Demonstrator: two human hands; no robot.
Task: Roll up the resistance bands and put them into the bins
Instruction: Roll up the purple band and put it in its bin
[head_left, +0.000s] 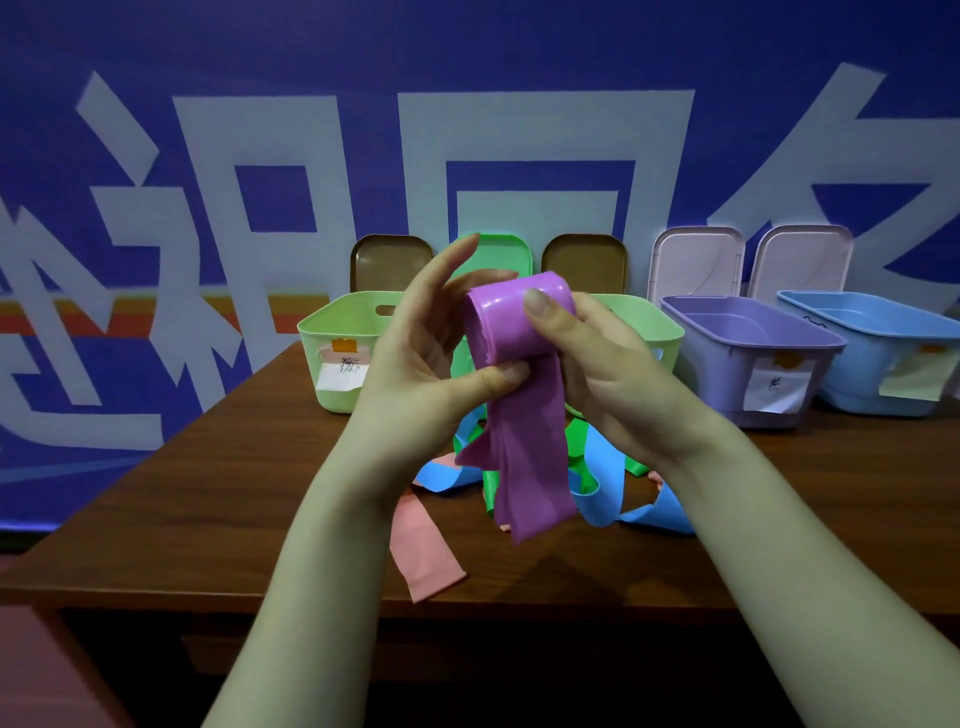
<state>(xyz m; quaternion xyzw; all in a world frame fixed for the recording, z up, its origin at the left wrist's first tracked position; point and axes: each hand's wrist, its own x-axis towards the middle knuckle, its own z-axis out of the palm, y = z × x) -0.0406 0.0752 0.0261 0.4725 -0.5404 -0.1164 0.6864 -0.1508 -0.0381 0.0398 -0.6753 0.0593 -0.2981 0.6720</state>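
A purple resistance band (524, 395) is held up above the table, its top wound into a roll and its tail hanging down. My right hand (613, 374) grips the roll, thumb pressed on its front. My left hand (431, 358) pinches the band's left edge with the thumb while the upper fingers stretch out straight. Under the hands lie loose bands: a pink one (423, 551), blue ones (644, 499) and green ones (579, 441). Along the back stand a green bin (337, 358), a second green bin (644, 322) mostly hidden by my hands, a purple bin (748, 358) and a blue bin (872, 353).
The bins stand on a brown wooden table (208, 493) against a blue wall with white lettering. Lids lean on the wall behind the bins: brown (389, 262), green (498, 254), brown (584, 262) and two pale ones (696, 260). Paper labels hang on the bin fronts.
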